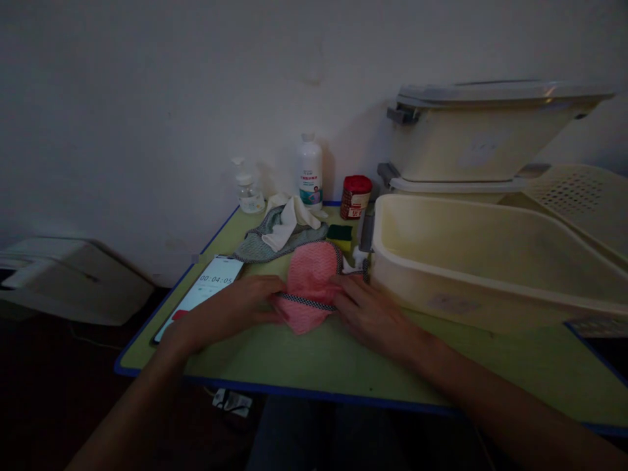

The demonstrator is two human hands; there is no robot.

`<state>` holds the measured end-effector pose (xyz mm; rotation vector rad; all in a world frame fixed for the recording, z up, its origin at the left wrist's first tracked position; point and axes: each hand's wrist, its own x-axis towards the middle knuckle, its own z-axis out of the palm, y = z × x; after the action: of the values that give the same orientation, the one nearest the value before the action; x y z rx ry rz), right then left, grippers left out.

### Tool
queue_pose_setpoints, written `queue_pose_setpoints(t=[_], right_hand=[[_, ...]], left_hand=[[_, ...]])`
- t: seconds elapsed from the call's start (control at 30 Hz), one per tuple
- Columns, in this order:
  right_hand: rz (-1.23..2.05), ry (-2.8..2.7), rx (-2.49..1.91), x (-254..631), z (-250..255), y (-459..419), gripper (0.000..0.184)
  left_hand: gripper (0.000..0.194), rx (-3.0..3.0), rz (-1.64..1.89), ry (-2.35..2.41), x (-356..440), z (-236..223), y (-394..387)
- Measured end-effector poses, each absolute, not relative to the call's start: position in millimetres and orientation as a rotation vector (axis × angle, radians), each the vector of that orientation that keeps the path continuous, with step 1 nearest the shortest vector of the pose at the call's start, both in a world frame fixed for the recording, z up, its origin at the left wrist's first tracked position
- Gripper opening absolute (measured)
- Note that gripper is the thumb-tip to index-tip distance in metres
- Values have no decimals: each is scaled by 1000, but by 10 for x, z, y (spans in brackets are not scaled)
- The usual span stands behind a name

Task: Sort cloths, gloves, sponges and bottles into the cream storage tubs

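Note:
A pink cloth [310,282] with a dark checked border lies partly folded on the green table [304,360]. My left hand [235,307] grips its left edge with the fingers closed on the fabric. My right hand [369,313] presses on the cloth's right side, fingers curled over the border. Both hands sit near the table's middle, close to the front of a large cream basin [490,261].
A phone [203,291] showing a timer lies left of my left hand. Behind the cloth are a grey and white rag pile [279,235], a green sponge [339,234], a white bottle [309,171], a pump bottle [248,190] and a red jar [355,196]. Lidded tubs [481,131] stack at right.

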<state>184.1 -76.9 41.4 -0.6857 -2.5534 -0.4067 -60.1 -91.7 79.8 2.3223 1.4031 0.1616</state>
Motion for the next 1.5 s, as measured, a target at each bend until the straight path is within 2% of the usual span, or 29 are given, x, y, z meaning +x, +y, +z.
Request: queue_pose_setpoints(t=[0.13,0.27,0.5,0.7,0.93,1.07,1.2,1.27,1.33,1.5], right_hand=[[-556,-2422,-667,1890,555,-792,19],[-655,-2293,-697,1965,774,-855,23],[-497,-2194,-748,2074,1286,-1073,13],[-599,-2137,-706,2137,1636,-1152,11],[-647,-1974,-783,2179,1804,-1126,9],[-634,-1878,-804,2189,1857,-1134,6],[-543,-1782,-776,2206,1864,-1160,2],[-508,-1767,-768,2198,1835,-1159,9],[-545,-1807,-760,2175,1796,-1142,14],[-640,-1861,-688,2131,1733,-1116,14]], left_hand=[[13,2376,296,1506,-823,821,-977],[16,2451,662,1583,-950,1104,-1075],[9,2532,1172,1742,-1051,1450,-1243],[11,2662,1541,1814,-1016,1475,-1291],[12,2432,1887,2048,-988,1600,-1257],[6,2270,2121,1915,-941,1673,-1230],[12,2054,2208,1660,-855,1692,-1285],[12,2003,2188,1565,-830,1677,-1281],[6,2066,2154,1479,-824,1653,-1233],[8,2355,2099,1363,-843,1595,-1155]])
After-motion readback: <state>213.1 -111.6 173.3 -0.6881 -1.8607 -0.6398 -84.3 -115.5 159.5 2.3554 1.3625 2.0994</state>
